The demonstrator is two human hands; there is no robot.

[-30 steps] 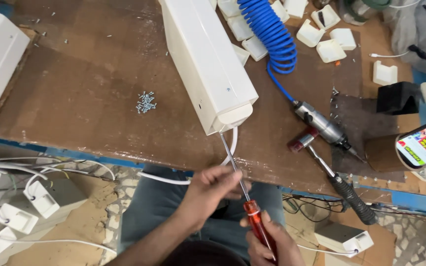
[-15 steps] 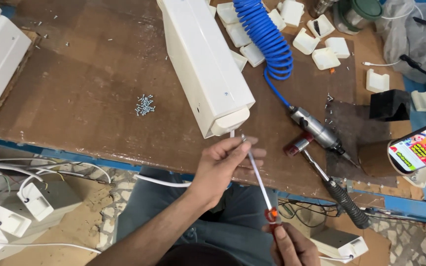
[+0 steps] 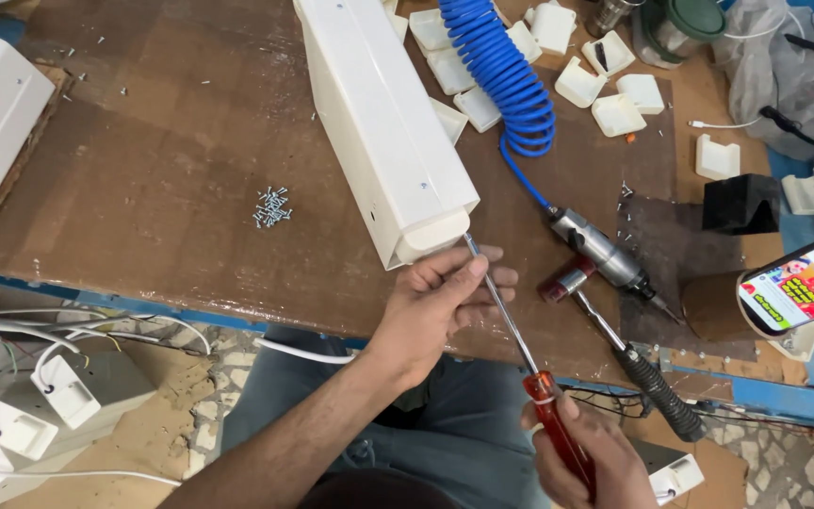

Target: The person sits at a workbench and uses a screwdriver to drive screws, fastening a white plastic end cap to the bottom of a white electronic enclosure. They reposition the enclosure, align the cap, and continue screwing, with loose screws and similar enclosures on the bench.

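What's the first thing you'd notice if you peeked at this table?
A long white plastic housing lies slantwise across the brown workbench. At its near end the left hand steadies the shaft of a red-handled screwdriver, whose handle the right hand grips. Beside them, a bright blue coiled air hose runs to a pneumatic tool.

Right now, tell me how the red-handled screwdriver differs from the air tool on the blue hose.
The red-handled screwdriver is held by both hands: right hand on the handle, left hand pinching the shaft. The air tool lies untouched on the table.
The screwdriver's tip meets the end of the white housing; the air tool points away from it.
The air tool trails a blue coiled hose; the screwdriver has none.
Both are slim hand tools.
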